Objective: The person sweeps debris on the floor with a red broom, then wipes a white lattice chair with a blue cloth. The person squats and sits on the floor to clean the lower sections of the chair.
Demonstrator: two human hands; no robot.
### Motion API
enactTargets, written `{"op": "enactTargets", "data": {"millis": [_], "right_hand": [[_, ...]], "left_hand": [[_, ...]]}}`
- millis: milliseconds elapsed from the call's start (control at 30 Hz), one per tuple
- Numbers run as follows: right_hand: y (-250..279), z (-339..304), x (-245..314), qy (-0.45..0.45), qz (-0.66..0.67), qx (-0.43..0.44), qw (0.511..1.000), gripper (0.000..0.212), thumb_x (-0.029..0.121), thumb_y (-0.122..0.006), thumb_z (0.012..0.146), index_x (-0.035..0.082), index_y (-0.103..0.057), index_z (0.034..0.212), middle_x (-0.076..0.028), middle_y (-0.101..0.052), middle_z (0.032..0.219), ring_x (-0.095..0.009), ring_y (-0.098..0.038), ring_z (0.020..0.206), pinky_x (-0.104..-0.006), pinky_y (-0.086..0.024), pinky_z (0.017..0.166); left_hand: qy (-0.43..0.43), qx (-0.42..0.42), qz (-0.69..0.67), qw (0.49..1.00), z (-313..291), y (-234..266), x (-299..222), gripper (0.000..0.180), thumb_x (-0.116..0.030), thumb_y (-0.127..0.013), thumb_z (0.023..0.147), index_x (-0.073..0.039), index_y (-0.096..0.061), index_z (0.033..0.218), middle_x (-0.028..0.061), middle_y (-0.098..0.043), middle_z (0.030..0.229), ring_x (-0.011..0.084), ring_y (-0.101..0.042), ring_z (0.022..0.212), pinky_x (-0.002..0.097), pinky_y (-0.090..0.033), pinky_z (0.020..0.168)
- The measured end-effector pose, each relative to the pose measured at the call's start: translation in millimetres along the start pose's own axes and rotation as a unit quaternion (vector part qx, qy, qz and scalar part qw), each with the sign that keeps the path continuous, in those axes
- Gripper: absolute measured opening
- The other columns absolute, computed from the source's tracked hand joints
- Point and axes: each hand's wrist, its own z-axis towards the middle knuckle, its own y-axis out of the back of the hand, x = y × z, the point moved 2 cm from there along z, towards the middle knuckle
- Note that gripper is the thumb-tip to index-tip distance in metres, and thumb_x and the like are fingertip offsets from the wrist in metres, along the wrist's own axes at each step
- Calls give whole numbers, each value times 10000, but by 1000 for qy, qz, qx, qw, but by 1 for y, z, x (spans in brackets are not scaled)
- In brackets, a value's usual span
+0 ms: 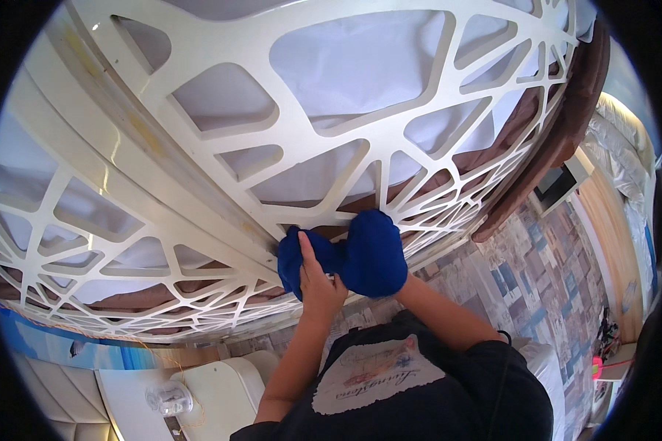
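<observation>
A bright blue cloth (375, 253) bunches in two rounded lumps against the lower edge of a white openwork panel (309, 147). My left hand (320, 285) grips its left lump, the index finger stretched up over the fabric and the thumb bent inward. From the right, my right forearm (452, 316) runs into the larger lump, which covers the whole hand; its fingers are hidden. Close to the left hand, a pale vertical post (154, 154) meets the panel. Behind the cut-outs show white sheeting (360, 59) and brown fabric.
A second lattice panel (110, 228) continues on the left. Brown padded edging (559, 140) curves along the right, above patchwork flooring (522, 272). At lower left, a clear round container (171, 398) stands on a white surface (221, 397) beside thin orange wire. Plastic-wrapped bedding (621, 147) lies far right.
</observation>
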Motion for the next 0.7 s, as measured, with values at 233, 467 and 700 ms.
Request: {"op": "enactTargets", "data": {"millis": [233, 467, 700], "right_hand": [[30, 51, -21, -138, -6, -111, 984, 257, 258, -716, 807, 73, -611, 951, -154, -586, 934, -332, -588, 880, -405, -466, 756], [-27, 37, -53, -71, -33, -235, 969, 134, 152, -621, 914, 25, -616, 871, -170, -599, 774, -348, -591, 711, -428, -443, 610], [-17, 32, -49, -113, -24, -209, 971, 158, 167, -644, 859, 11, -623, 869, -169, -584, 713, -377, -575, 659, -452, -448, 615]], "left_hand": [[-133, -116, -30, 984, 10, 3, -27, 784, -120, -615, 843, 90, -207, 1479, 317, -367, 1419, 417, -398, 1247, 447, -275, 1079], [-84, -38, -28, 995, 8, -10, -10, 818, -200, -595, 914, 120, -101, 1482, 409, -390, 1359, 498, -479, 1198, 463, -361, 1041], [-51, 26, -13, 998, 4, -26, 10, 859, -215, -572, 940, 116, 7, 1481, 455, -310, 1394, 547, -421, 1261, 465, -379, 1049]]}}
